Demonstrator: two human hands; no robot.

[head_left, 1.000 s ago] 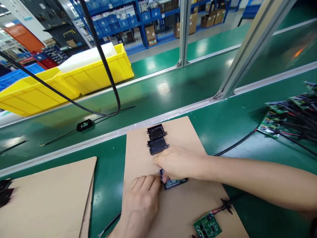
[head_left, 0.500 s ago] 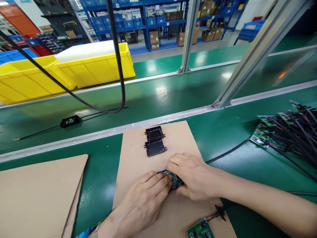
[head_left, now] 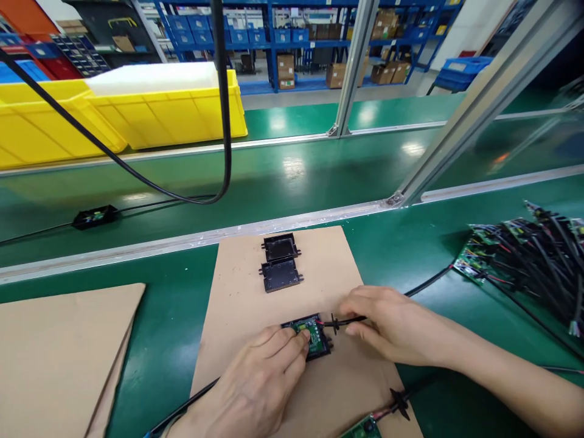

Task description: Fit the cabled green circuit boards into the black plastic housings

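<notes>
A green circuit board (head_left: 316, 342) lies in a black plastic case half (head_left: 329, 348) on the cardboard sheet. Over its left part sits my left hand (head_left: 269, 371), fingers closed on board and case; the thumb is hidden. Out of the board's right end runs a black cable (head_left: 351, 320) with red wire and a winged black grommet (head_left: 336, 324), just outside the case. My right hand (head_left: 387, 319) has this cable between thumb and fingers. Two black case halves (head_left: 281, 275) (head_left: 280, 247) lie farther up the cardboard. Close to me is another circuit board (head_left: 362, 429) with its own grommet (head_left: 399, 404).
Cabled circuit boards (head_left: 524, 255) are piled on the right of the green bench. More cardboard (head_left: 59, 359) lies at left. A metal post (head_left: 449, 115) rises beyond my right hand, and a black cable loop (head_left: 223, 121) hangs ahead. Yellow bins (head_left: 168, 115) stand at the back left.
My right hand has moved right, off the board and onto the cable, uncovering the case's right end and grommet. My left hand stays on the board. The view has shifted slightly.
</notes>
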